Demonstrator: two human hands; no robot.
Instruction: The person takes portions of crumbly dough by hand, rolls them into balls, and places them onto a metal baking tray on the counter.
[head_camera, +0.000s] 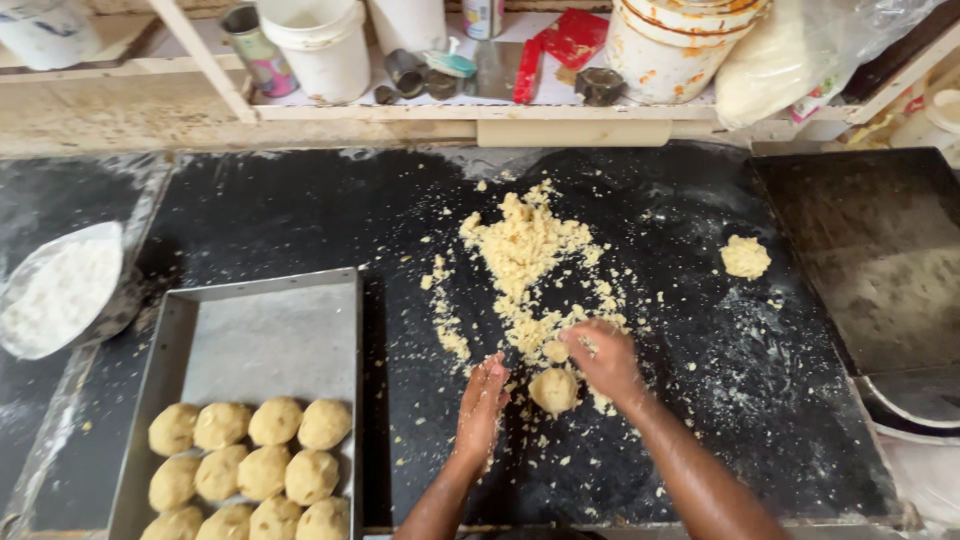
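Note:
A pile of crumbly yellow dough (525, 250) is spread over the black worktop (300, 215). Near its lower end my right hand (603, 357) presses down on loose crumbs, fingers curled. Just below it lies a small rounded dough ball (553, 389). My left hand (483, 402) stands edge-on beside that ball, fingers straight and together, holding nothing. A separate small lump of dough (746, 257) rests to the right. A grey metal tray (265, 335) at the lower left carries several shaped dough balls (250, 465) in rows.
A bag of white flour (58, 290) lies at the far left. A dark baking sheet (870, 250) sits at the right. The shelf behind holds white buckets (320, 45), tins, a red packet (572, 38) and a plastic bag (790, 60).

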